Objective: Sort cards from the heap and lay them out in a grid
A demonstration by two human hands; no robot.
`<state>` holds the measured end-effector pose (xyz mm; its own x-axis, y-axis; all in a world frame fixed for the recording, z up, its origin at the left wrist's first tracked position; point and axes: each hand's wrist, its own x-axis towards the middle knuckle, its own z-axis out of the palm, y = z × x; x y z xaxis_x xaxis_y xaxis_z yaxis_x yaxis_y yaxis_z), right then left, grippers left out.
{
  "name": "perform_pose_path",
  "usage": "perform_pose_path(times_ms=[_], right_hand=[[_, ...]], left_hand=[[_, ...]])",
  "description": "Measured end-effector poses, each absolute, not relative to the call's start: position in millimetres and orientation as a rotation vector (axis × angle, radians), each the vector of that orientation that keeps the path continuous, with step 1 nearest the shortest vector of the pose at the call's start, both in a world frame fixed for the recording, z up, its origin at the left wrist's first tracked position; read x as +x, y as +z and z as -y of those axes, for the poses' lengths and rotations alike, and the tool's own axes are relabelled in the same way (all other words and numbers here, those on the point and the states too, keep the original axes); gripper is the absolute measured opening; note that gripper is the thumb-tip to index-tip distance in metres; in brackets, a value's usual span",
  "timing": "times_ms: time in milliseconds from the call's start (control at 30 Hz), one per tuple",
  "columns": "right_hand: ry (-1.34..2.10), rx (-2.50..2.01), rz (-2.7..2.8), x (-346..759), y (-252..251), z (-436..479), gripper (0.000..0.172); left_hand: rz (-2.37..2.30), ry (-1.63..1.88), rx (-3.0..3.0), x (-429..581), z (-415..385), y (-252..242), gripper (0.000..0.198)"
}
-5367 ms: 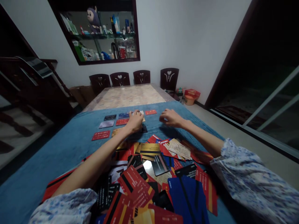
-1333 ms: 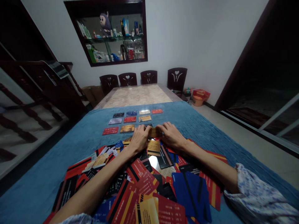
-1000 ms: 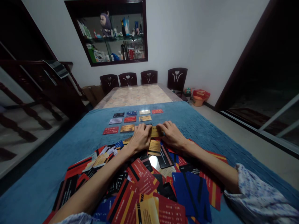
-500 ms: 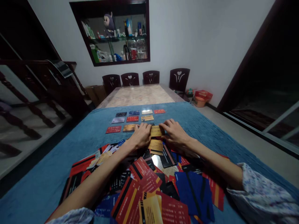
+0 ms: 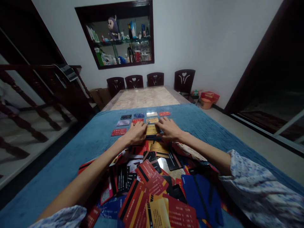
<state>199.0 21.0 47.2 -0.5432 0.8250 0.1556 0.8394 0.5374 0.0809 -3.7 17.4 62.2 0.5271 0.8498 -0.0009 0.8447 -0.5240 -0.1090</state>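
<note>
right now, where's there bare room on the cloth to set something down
Bare cloth lies right of the right hand, and left of the card rows. The tabletop beyond the cloth is bare too, up to the chairs. Crowded: the near middle, covered by the card pile.

A purple plush toy [image 5: 113,29] sits on a glass shelf [image 5: 130,41]; four dark chairs [image 5: 189,78] stand near the wall [image 5: 180,38].

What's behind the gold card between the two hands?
Beyond the gold card, a yellowish card shows, then a whitish card, both on the blue cloth. Whatever lies under the gold card is covered, and the left hand and right hand hide its sides.
</note>
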Motion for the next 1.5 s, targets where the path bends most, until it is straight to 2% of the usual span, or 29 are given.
perform_pose_path(times_ms=[200, 367, 667, 833, 1333, 1500], right_hand=[[-0.199, -1.456, 2.684, 173, 51, -32, 0.051], [-0.159, -1.469, 2.700, 151, 51, -41, 0.048], [-0.065, -1.498, 2.726, 117, 40, -65, 0.047], [-0.030, -1.530, 2.755, 106, 39, -73, 0.047], [0.023, -1.549, 2.891, 95, 50, -79, 0.041], [0.112, -1.574, 2.929, 92, 55, -82, 0.042]], left_hand=[[1.502, 0.108, -2.658, -28, -27, 66, 0.030], [1.512, 0.148, -2.641, -50, -41, 64, 0.023], [1.516, 0.110, -2.695, -82, -67, 50, 0.026], [1.561, 0.126, -2.700, -90, -81, 35, 0.018], [1.685, 0.272, -2.691, -79, -82, 35, 0.024], [1.683, 0.267, -2.762, -83, -90, 30, 0.020]])
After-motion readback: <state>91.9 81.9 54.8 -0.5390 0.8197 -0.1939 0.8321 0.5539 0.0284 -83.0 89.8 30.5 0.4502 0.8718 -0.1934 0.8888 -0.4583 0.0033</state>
